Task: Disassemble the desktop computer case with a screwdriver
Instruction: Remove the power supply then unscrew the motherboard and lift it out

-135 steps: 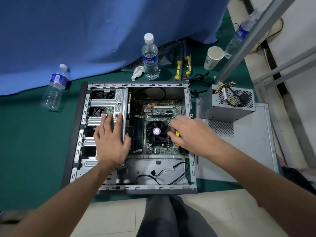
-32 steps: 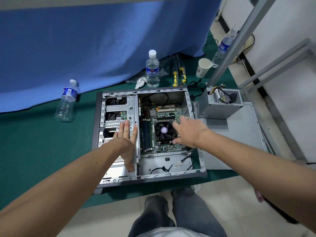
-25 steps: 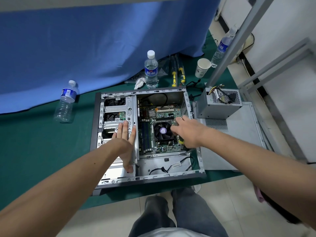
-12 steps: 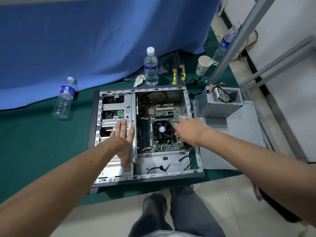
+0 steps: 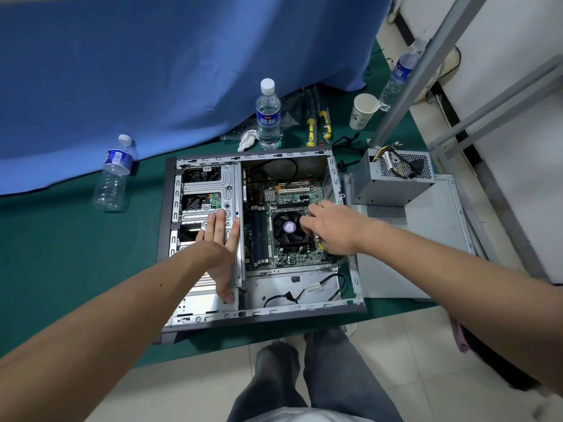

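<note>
While the open computer case (image 5: 347,239) lies on its side on the green mat (image 5: 61,254), the left hand (image 5: 221,248) is pressed flat, fingers straight, on its drive cage (image 5: 210,190). The right hand (image 5: 330,231) is curled beside the one CPU fan (image 5: 288,228); what it pinches cannot be told. Three water bottles are counted: their blue labels are unreadable.
</note>
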`<control>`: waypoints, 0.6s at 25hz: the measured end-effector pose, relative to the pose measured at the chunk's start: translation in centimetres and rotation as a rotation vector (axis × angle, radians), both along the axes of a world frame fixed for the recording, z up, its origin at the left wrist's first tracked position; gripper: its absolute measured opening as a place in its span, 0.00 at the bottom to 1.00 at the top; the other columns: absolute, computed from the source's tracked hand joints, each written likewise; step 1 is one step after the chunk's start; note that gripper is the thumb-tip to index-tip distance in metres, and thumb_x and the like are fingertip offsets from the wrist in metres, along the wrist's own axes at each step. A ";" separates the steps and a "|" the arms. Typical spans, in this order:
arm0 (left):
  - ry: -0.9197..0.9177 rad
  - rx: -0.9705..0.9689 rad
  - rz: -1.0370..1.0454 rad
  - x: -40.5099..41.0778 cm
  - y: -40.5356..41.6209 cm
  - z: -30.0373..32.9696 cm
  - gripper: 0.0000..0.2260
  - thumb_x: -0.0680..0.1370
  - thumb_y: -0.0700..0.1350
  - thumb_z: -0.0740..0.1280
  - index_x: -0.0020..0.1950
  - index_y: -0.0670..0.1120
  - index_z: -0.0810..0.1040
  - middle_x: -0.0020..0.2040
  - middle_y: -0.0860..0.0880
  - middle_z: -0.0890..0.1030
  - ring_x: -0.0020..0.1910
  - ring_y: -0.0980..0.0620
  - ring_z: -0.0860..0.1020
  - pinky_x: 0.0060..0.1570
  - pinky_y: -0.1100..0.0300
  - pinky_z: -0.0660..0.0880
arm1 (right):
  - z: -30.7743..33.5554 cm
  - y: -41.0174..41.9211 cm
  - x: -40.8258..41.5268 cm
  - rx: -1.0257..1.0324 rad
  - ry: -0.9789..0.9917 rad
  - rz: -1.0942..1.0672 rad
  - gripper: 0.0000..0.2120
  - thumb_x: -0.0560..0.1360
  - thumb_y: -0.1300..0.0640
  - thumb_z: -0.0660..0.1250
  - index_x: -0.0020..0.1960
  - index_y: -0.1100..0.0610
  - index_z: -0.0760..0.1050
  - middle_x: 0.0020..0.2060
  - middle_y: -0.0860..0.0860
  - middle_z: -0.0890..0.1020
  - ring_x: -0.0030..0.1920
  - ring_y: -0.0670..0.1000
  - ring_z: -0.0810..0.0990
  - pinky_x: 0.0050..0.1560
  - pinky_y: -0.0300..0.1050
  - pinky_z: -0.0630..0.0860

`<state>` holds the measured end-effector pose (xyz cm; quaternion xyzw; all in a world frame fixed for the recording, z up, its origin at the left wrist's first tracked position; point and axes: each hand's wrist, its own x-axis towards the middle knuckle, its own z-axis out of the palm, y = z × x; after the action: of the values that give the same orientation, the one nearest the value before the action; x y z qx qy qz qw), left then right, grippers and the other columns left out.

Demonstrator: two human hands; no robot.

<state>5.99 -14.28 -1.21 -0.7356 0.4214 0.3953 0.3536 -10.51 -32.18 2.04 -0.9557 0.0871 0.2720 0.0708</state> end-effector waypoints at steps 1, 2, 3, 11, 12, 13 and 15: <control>0.001 -0.001 -0.002 0.0 0.0 0.0 0.71 0.63 0.64 0.78 0.68 0.41 0.17 0.63 0.32 0.17 0.68 0.32 0.23 0.75 0.40 0.38 | 0.1 0.0 -0.1 0.033 0.010 -0.014 0.18 0.72 0.66 0.64 0.61 0.55 0.68 0.53 0.53 0.68 0.55 0.54 0.68 0.51 0.47 0.70; 0.001 -0.003 -0.002 0.0 0.0 0.1 0.71 0.63 0.64 0.78 0.68 0.41 0.18 0.63 0.32 0.17 0.69 0.32 0.23 0.75 0.40 0.38 | 0.2 0.1 -0.1 0.037 0.016 -0.031 0.19 0.73 0.63 0.66 0.61 0.55 0.68 0.54 0.54 0.68 0.58 0.55 0.68 0.54 0.48 0.71; -0.001 -0.005 -0.003 0.0 0.0 0.1 0.71 0.63 0.64 0.78 0.68 0.41 0.18 0.64 0.32 0.17 0.69 0.32 0.23 0.75 0.40 0.38 | 0.1 0.3 -0.2 0.009 0.029 -0.050 0.19 0.75 0.58 0.68 0.64 0.56 0.68 0.57 0.55 0.69 0.60 0.57 0.69 0.57 0.50 0.73; -0.007 -0.011 -0.009 -0.1 0.2 0.1 0.71 0.63 0.65 0.78 0.68 0.41 0.18 0.63 0.32 0.17 0.69 0.32 0.23 0.75 0.40 0.38 | 0.2 0.2 -0.4 0.031 0.026 -0.059 0.23 0.72 0.65 0.65 0.66 0.56 0.67 0.56 0.55 0.68 0.59 0.55 0.68 0.52 0.47 0.70; -0.006 -0.012 -0.009 -0.1 0.2 0.0 0.71 0.63 0.65 0.78 0.68 0.41 0.17 0.63 0.32 0.17 0.69 0.32 0.23 0.75 0.40 0.38 | 0.2 0.4 -0.5 0.007 0.035 -0.064 0.22 0.75 0.60 0.66 0.68 0.56 0.66 0.59 0.56 0.68 0.61 0.56 0.69 0.56 0.48 0.72; -0.004 -0.013 -0.008 -0.1 0.3 0.0 0.71 0.63 0.65 0.78 0.67 0.41 0.17 0.63 0.32 0.17 0.68 0.32 0.23 0.75 0.40 0.38 | 0.2 0.6 -0.5 -0.016 0.053 -0.088 0.22 0.78 0.54 0.64 0.70 0.56 0.65 0.62 0.58 0.68 0.62 0.58 0.71 0.59 0.50 0.74; -0.003 -0.012 -0.003 0.0 0.3 -0.1 0.71 0.62 0.65 0.78 0.67 0.41 0.17 0.62 0.32 0.17 0.68 0.32 0.23 0.75 0.40 0.38 | 0.0 0.8 -0.4 -0.039 0.061 -0.102 0.19 0.83 0.50 0.57 0.69 0.58 0.66 0.62 0.59 0.70 0.57 0.59 0.76 0.57 0.55 0.77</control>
<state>5.96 -14.03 -1.32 -0.7376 0.4243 0.3910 0.3507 -10.95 -31.38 2.00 -0.9425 0.1432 0.2954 0.0630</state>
